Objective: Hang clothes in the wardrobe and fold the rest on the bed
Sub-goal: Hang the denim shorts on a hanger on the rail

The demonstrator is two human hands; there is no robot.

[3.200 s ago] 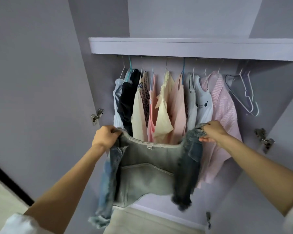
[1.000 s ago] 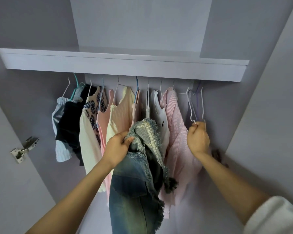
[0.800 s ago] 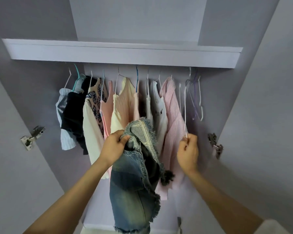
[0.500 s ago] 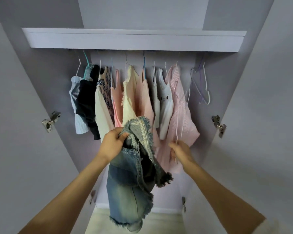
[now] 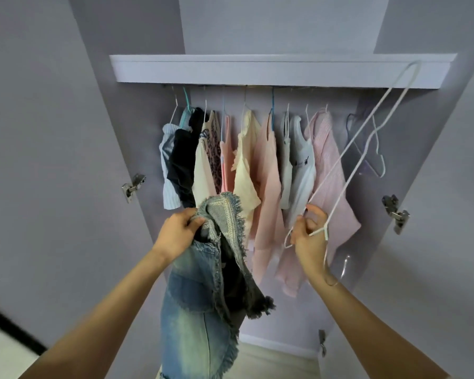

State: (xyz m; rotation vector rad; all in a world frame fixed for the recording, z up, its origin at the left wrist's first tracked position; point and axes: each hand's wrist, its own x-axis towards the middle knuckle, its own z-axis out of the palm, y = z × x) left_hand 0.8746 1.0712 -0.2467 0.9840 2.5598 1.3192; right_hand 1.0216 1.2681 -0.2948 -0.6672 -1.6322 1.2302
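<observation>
A frayed blue denim garment (image 5: 203, 291) hangs bunched from my left hand (image 5: 177, 233), which grips its upper edge in front of the open wardrobe. My right hand (image 5: 309, 239) holds a white wire hanger (image 5: 367, 138) near its hook; the hanger's body slants up and to the right, its far corner level with the shelf edge. Behind both hands several tops hang on the rail, among them a cream top (image 5: 245, 165) and a pink striped shirt (image 5: 331, 170).
A lilac shelf (image 5: 257, 71) runs above the rail. Spare hangers (image 5: 372, 157) hang at the rail's right end. The wardrobe doors stand open on both sides, with metal hinges at left (image 5: 132, 187) and right (image 5: 396, 213). Pale floor (image 5: 271, 362) shows below.
My right hand has taken a white hanger off the rail's right end and brought it down toward the denim. My left hand keeps holding the garment by its top.
</observation>
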